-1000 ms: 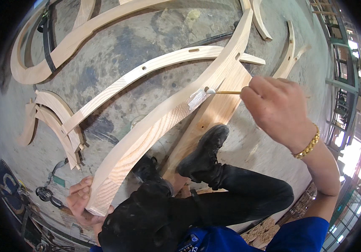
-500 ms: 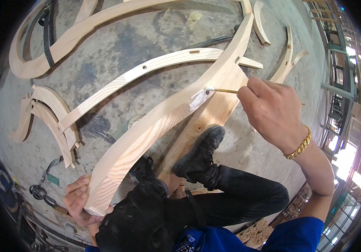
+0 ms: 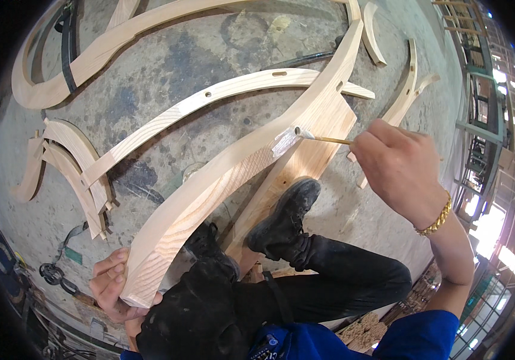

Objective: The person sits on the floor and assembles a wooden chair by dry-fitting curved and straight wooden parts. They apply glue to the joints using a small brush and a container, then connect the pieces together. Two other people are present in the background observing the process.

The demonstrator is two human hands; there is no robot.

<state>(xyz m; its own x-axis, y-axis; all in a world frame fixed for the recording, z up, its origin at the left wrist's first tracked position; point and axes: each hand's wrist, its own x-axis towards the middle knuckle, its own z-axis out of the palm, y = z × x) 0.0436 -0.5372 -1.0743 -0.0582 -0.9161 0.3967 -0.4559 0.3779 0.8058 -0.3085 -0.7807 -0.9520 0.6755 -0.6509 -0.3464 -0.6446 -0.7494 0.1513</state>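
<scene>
The right hand, fingers pinched on the thin brush, has pushed its tip into the wet glue patch on the curved wooden piece, whose near end the left hand grips, so gluing is underway.

brush handle inside right hand; left hand palm behind curved wooden piece
</scene>
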